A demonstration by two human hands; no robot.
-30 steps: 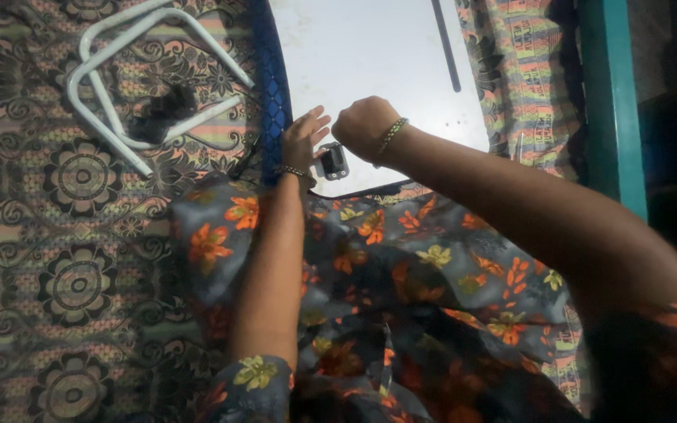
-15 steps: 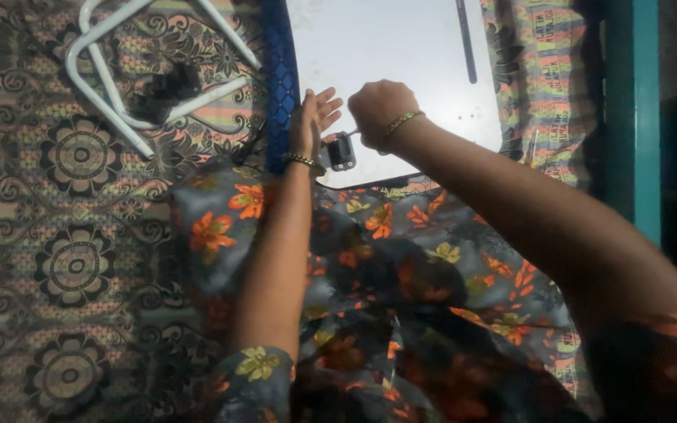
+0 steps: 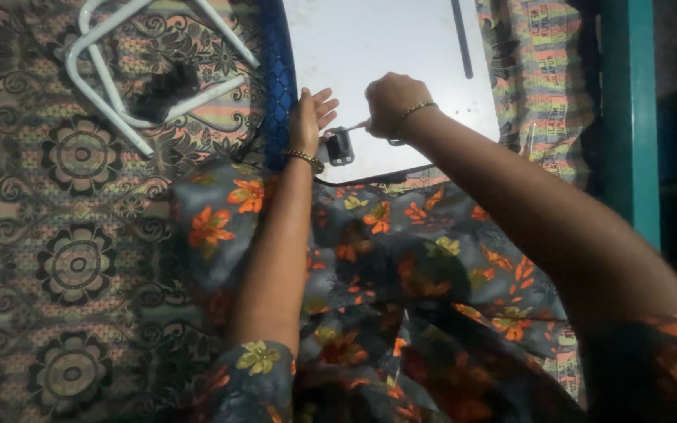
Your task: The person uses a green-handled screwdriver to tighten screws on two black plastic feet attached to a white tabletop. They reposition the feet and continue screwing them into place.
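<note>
A flat white board (image 3: 389, 47) lies on the patterned bedding in front of me. A small dark bracket-like fitting (image 3: 339, 146) sits at its near left corner. My left hand (image 3: 309, 119) rests flat on the board's left edge, just beside the fitting, fingers spread. My right hand (image 3: 391, 102) is closed around a thin light-coloured tool (image 3: 354, 126) whose tip points down at the fitting. Both wrists wear thin bangles. My lap, in dark cloth with orange flowers, fills the foreground.
A white tubular metal frame (image 3: 131, 70) lies at the upper left on the floral blanket (image 3: 72, 258), with a dark clump (image 3: 164, 88) inside it. A blue cloth strip (image 3: 276, 70) runs along the board's left edge. A teal post (image 3: 628, 110) stands at right.
The view has shifted slightly; my left hand has slid onto the board's edge with fingers spread, and my right hand now points the thin tool at the fitting.
</note>
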